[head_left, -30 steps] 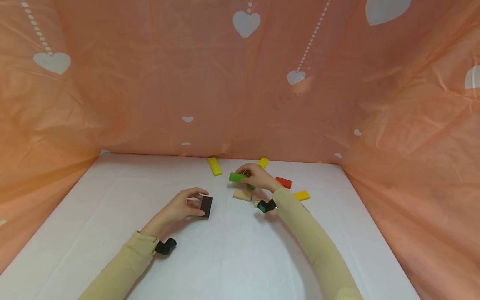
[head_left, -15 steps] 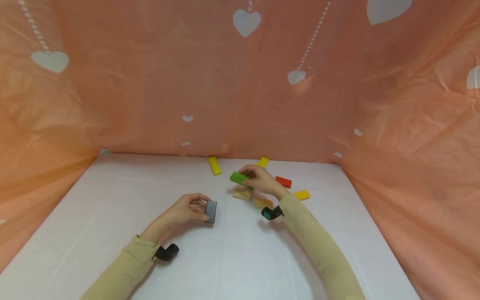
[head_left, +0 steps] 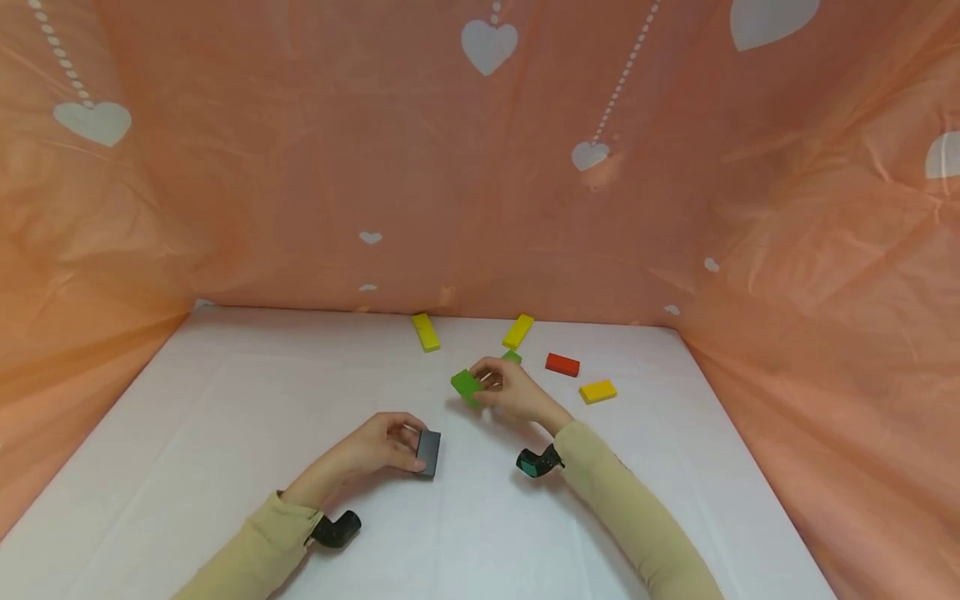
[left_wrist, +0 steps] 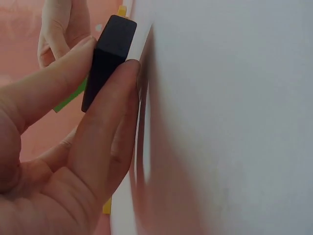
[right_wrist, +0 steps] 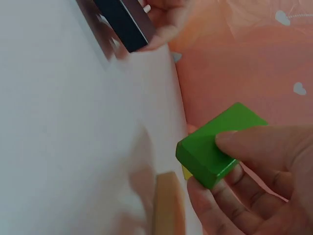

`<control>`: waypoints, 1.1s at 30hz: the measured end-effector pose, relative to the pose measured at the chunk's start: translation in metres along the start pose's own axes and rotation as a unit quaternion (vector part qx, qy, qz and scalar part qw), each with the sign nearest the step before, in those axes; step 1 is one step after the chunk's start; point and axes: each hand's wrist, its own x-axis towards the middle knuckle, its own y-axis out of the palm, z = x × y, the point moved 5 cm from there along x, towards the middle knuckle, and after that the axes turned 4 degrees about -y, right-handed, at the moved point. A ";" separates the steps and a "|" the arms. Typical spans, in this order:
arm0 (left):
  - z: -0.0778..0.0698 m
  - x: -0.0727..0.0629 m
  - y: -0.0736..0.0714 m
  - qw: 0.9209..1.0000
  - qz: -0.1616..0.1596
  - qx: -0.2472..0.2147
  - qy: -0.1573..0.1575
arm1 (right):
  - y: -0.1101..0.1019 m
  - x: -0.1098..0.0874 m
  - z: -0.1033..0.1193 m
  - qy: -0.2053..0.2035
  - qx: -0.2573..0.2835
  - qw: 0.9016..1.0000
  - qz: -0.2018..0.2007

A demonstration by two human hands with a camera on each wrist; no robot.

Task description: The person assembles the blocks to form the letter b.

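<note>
My left hand (head_left: 378, 446) pinches a black rectangular block (head_left: 428, 454) between thumb and fingertips, left of the table's middle. The left wrist view shows that black block (left_wrist: 108, 54) held close over the white surface. My right hand (head_left: 516, 398), further back, holds a green wooden block (head_left: 464, 387) by thumb and fingers. In the right wrist view the green block (right_wrist: 220, 144) is tilted, with the thumb on its broad face. A plain wood block (right_wrist: 168, 205) stands below it there; in the head view the right hand hides it. A second green block (head_left: 512, 357) peeks out behind the right hand.
Two yellow blocks, a left one (head_left: 427, 332) and a right one (head_left: 518, 332), lie near the back edge. A red block (head_left: 562, 365) and an orange-yellow block (head_left: 597, 392) lie right of the right hand. An orange curtain (head_left: 480, 183) encloses the white table (head_left: 225, 400).
Both hands have come nearer to the body with their blocks, the left also shifting right. The black block's face has turned lighter. The plain wood blocks have gone from sight in the head view.
</note>
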 end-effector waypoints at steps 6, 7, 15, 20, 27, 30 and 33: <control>-0.002 -0.001 0.003 1.000 -0.009 0.020 0.003 | 0.014 -0.005 0.001 -0.004 -0.004 1.000 0.010; -0.002 -0.001 0.003 1.000 -0.012 0.025 0.005 | 0.016 -0.006 0.001 -0.004 -0.006 1.000 0.010; -0.007 -0.003 0.007 0.998 -0.043 0.048 -0.001 | 0.028 -0.006 -0.008 -0.018 -0.001 1.000 0.011; -0.009 -0.005 0.007 0.991 -0.084 0.099 -0.020 | 0.034 -0.006 -0.009 -0.015 -0.011 1.000 0.018; -0.010 -0.007 0.007 0.983 -0.124 0.130 -0.039 | 0.035 -0.004 -0.008 -0.016 -0.018 1.000 0.014; -0.010 -0.007 0.007 0.980 -0.134 0.140 -0.041 | 0.036 -0.003 -0.008 -0.008 -0.027 1.000 0.012; -0.011 -0.008 0.007 0.979 -0.142 0.140 -0.046 | 0.036 -0.002 -0.009 -0.003 -0.034 0.999 0.006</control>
